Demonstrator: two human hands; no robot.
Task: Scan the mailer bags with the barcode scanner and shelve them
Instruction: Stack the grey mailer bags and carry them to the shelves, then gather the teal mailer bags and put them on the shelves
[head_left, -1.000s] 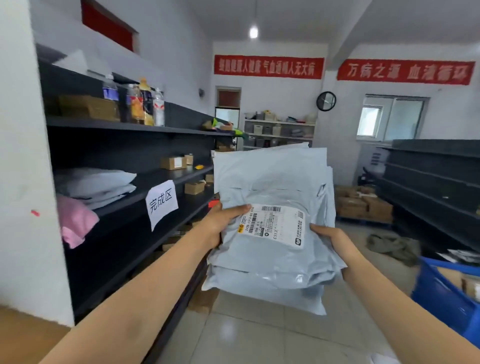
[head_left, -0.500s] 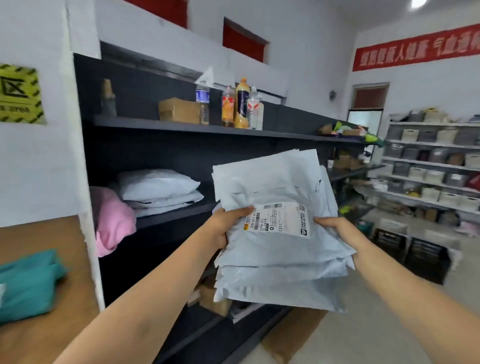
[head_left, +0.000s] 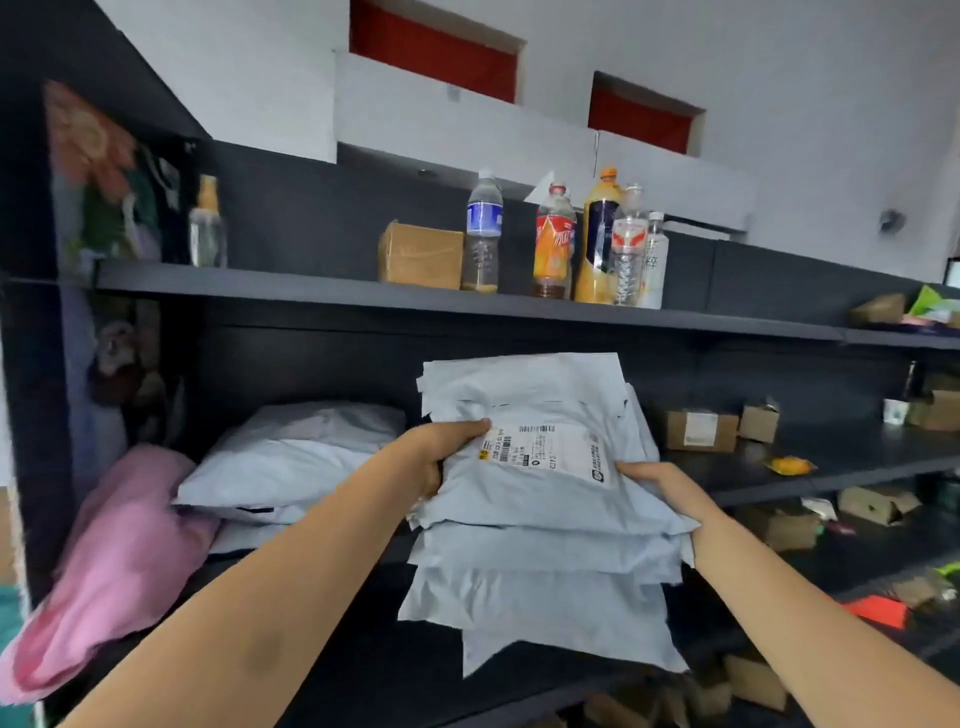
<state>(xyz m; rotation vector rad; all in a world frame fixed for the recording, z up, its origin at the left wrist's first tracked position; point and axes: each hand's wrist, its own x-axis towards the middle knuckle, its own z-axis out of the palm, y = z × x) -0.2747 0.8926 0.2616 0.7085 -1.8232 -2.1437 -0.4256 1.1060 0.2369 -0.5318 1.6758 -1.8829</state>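
Gripping mailer bags (head_left: 545, 551) — left hand (head_left: 441, 452), right hand (head_left: 660, 488) | shelf (head_left: 753, 467): shelved parcels (head_left: 291, 457)

On the upper shelf (head_left: 311, 288) of the dark rack, a spray bottle with an orange top (head_left: 207, 228) stands at the far left. Further right, a cardboard box (head_left: 422, 255) sits just beside a blue-labelled clear bottle (head_left: 483, 234), then an orange drink bottle (head_left: 555, 244), a tall yellow bottle (head_left: 600, 239) and a white bottle (head_left: 654, 260) stand close together. On the middle shelf at right lie two small cartons (head_left: 701, 430) and a yellow wrapper (head_left: 788, 465), and two red panels (head_left: 434, 52) are set high in the white wall.
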